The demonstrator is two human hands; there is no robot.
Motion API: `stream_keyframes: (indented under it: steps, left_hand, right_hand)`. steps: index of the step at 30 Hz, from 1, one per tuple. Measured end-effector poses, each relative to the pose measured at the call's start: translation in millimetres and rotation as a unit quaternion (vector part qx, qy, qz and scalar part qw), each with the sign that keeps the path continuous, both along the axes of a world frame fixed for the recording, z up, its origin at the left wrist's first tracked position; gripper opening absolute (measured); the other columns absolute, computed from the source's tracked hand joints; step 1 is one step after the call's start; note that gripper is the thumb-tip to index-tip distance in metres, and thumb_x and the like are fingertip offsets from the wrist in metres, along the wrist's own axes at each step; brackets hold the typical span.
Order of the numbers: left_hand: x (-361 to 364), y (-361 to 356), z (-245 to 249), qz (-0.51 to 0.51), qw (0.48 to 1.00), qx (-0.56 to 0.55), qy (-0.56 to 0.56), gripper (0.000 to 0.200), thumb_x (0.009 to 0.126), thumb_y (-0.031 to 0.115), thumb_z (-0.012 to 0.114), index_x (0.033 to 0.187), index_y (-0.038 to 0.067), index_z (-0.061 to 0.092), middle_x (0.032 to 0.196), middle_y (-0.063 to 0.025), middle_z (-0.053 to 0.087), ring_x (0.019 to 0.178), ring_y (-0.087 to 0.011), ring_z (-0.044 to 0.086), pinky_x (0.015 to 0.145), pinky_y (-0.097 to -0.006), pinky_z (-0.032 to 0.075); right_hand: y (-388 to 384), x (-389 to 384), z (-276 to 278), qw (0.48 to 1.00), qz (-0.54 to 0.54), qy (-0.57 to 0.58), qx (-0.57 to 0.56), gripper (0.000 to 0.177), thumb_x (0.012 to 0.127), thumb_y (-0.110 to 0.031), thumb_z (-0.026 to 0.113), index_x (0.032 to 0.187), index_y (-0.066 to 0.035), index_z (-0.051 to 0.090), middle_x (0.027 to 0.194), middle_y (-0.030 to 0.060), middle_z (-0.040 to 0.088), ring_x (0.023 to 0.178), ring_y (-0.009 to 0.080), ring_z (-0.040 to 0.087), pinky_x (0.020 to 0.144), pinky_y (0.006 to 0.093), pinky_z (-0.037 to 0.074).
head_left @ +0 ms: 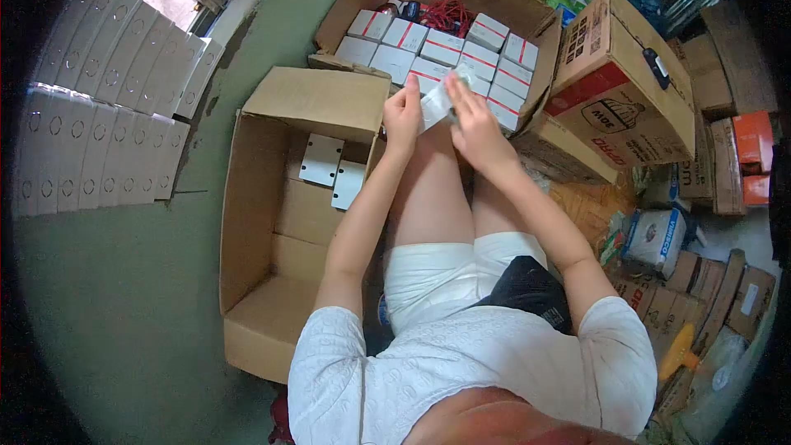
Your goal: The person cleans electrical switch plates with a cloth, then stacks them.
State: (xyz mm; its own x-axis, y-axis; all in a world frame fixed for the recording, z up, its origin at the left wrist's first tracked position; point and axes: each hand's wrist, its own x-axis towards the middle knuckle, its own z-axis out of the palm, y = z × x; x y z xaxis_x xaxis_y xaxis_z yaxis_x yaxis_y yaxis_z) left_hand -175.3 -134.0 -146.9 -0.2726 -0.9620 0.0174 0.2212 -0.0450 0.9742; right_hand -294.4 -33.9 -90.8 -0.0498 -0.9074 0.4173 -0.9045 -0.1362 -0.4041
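Above my lap, my left hand (401,119) pinches one side of a small white item (436,106). My right hand (478,125) has its fingers closed around the item's other side, where something pale green and white shows; its details are blurred. Just beyond both hands, an open carton (350,0) holds several small white boxes with red stripes (442,47) and a bundle of red cord (446,15). Left of my left arm stands another open carton (247,222), with two white plates with dark dots (320,158) inside.
Rows of stacked grey-white boxes (99,107) line the far left. A large brown carton with a red band (610,82) stands on the right, a dark object (657,68) on its side. More cartons, a blue-and-white pack (655,239) and a yellow tool (679,350) lie farther right.
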Motion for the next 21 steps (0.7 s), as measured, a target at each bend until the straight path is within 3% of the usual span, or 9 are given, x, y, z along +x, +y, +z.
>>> stream_keyframes:
  steps: [2,3,6,9,11,12,13,15,21]
  left_hand:
    - [-6.3,-0.2,-6.5,-0.077,0.996,0.045,0.02,0.042,0.102,0.038,0.05,0.084,0.003,0.064,0.073,0.0061,0.052,0.067,-0.0028,0.043,0.057,-0.0211,0.034]
    - [-8.6,4.0,-0.7,-0.078,0.996,0.044,0.022,0.042,0.102,0.038,0.05,0.084,0.003,0.064,0.073,0.0061,0.052,0.067,-0.0028,0.043,0.057,-0.0211,0.034]
    - [-12.8,17.6,15.6,-0.155,0.986,-0.035,0.053,0.039,0.105,0.032,0.045,0.123,-0.001,0.058,0.099,0.0004,0.061,0.086,-0.0047,0.053,0.074,-0.0206,0.044]
    - [-18.2,14.8,3.5,-0.087,0.988,-0.061,0.111,0.04,0.106,0.033,0.042,0.119,-0.001,0.06,0.102,-0.0019,0.062,0.092,-0.0067,0.054,0.08,-0.0226,0.045]
    - [-8.7,11.3,8.7,-0.063,0.996,0.022,0.059,0.046,0.106,0.039,0.039,0.117,0.0,0.06,0.103,-0.0031,0.063,0.093,-0.0095,0.056,0.082,-0.0252,0.046]
    - [-5.2,8.0,10.9,-0.054,0.992,0.092,0.074,0.051,0.105,0.044,0.038,0.119,0.0,0.06,0.105,-0.0057,0.064,0.095,-0.0124,0.058,0.083,-0.0272,0.048]
    - [-2.6,4.7,11.4,-0.043,0.982,0.162,0.089,0.056,0.104,0.048,0.037,0.121,0.0,0.06,0.108,-0.0083,0.064,0.098,-0.0153,0.061,0.084,-0.0292,0.049]
    - [-1.9,0.4,10.9,-0.042,0.983,0.156,0.093,0.059,0.103,0.051,0.036,0.119,0.0,0.061,0.107,-0.0088,0.065,0.094,-0.0166,0.062,0.081,-0.0301,0.051]
    - [-7.1,-7.1,8.0,-0.128,0.962,0.21,0.12,0.058,0.104,0.05,0.036,0.123,-0.001,0.058,0.112,-0.0083,0.064,0.101,-0.0149,0.06,0.088,-0.029,0.048]
  right_hand:
    - [-10.5,-11.9,-7.2,0.999,-0.032,-0.023,0.0,0.08,0.071,0.008,0.058,0.147,-0.001,0.035,0.149,0.0199,0.039,0.113,0.0403,0.054,0.1,0.0427,0.045]
    - [-13.9,-15.8,-7.6,0.997,-0.062,-0.044,-0.002,0.081,0.072,0.01,0.056,0.148,-0.002,0.034,0.15,0.02,0.038,0.121,0.0405,0.051,0.103,0.0429,0.043]
    - [-18.7,-5.4,2.3,0.994,-0.067,-0.058,-0.06,0.077,0.073,0.01,0.055,0.146,-0.006,0.04,0.153,0.0244,0.029,0.122,0.0444,0.049,0.104,0.0445,0.042]
    - [-13.3,13.6,4.7,0.991,-0.071,-0.044,-0.102,0.075,0.074,0.011,0.054,0.144,-0.013,0.046,0.151,0.028,0.027,0.123,0.047,0.046,0.104,0.0465,0.041]
    - [-6.8,18.9,-3.8,0.999,-0.004,-0.042,-0.03,0.078,0.072,0.011,0.056,0.144,-0.016,0.046,0.146,0.0245,0.035,0.121,0.0439,0.048,0.101,0.0455,0.044]
    - [-3.0,20.0,-2.7,1.0,-0.009,-0.023,-0.006,0.079,0.069,0.012,0.058,0.143,-0.013,0.047,0.134,0.0211,0.049,0.118,0.0389,0.051,0.097,0.0436,0.047]
    - [-1.7,16.7,-1.0,1.0,-0.006,-0.024,-0.005,0.079,0.069,0.012,0.058,0.143,-0.013,0.047,0.134,0.0211,0.049,0.118,0.0389,0.051,0.097,0.0436,0.047]
    - [0.4,8.4,3.5,0.996,0.04,-0.075,0.015,0.083,0.063,0.016,0.054,0.141,-0.011,0.048,0.134,0.0191,0.052,0.117,0.0369,0.052,0.099,0.0452,0.044]
    - [-16.6,2.2,5.4,0.998,0.018,-0.026,-0.054,0.084,0.061,0.018,0.049,0.141,-0.009,0.047,0.135,0.0172,0.054,0.129,0.0351,0.048,0.105,0.0418,0.043]
